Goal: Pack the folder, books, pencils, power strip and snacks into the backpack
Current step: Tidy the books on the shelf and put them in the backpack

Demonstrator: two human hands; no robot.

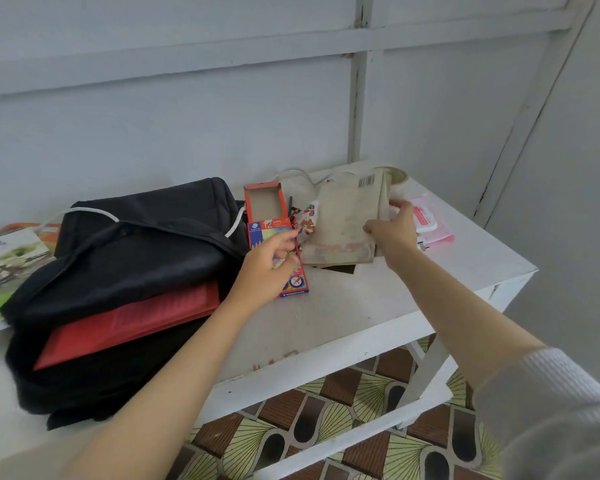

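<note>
Fingers (400,206) of right hand (394,230) curled round the right edge of a worn beige book (343,223), thumb on the cover. The book's long axis runs away from the person, leaning a little right, with the barcode end far. It sits mid-table, its near end over a dark flat item (336,270).

Left hand (271,268) is over the coloured-pencil box (274,230), fingers loosely bent, no firm grip seen. The box's long axis runs near to far, with the flap open at the far end.

Black backpack (136,244) lies on its side left of the box, mouth toward the person. Red folder (129,320) is part-way in, its long edge slanting across the opening.

Red-and-white snack wrapper (305,220) lies between box and book. Tape roll (397,176) and pink packet (430,220) are beyond the book on the white table (361,306).
</note>
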